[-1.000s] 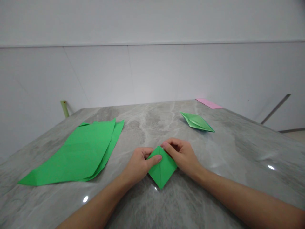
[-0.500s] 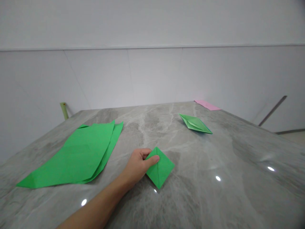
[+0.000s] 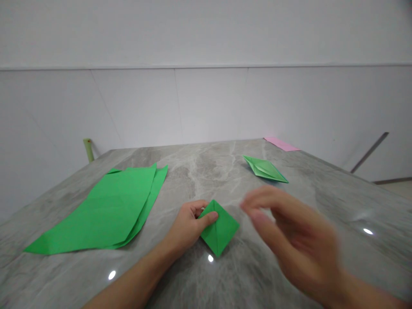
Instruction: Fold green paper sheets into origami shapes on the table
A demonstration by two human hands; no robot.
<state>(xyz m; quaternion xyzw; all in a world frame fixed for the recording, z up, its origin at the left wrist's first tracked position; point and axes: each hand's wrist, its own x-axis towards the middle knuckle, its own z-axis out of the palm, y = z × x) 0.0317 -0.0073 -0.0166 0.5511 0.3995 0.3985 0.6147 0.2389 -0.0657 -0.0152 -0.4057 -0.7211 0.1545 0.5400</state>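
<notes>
A small green folded paper diamond (image 3: 220, 229) lies on the grey marble table (image 3: 225, 274) in front of me. My left hand (image 3: 188, 225) pinches its left corner, thumb on top and fingers curled underneath. My right hand (image 3: 289, 236) hovers in the air to the right of the diamond, blurred by motion, fingers stretched toward the paper and holding nothing that I can see.
Large green paper sheets (image 3: 106, 210) lie stacked on the left. A folded green paper boat shape (image 3: 264, 169) sits further back on the right, with a pink sheet (image 3: 281, 144) at the far edge. A white wall stands behind the table.
My right hand left the diamond and went out of view half a second ago; now it is back in the frame, moving toward the paper. My left hand has kept its grip.
</notes>
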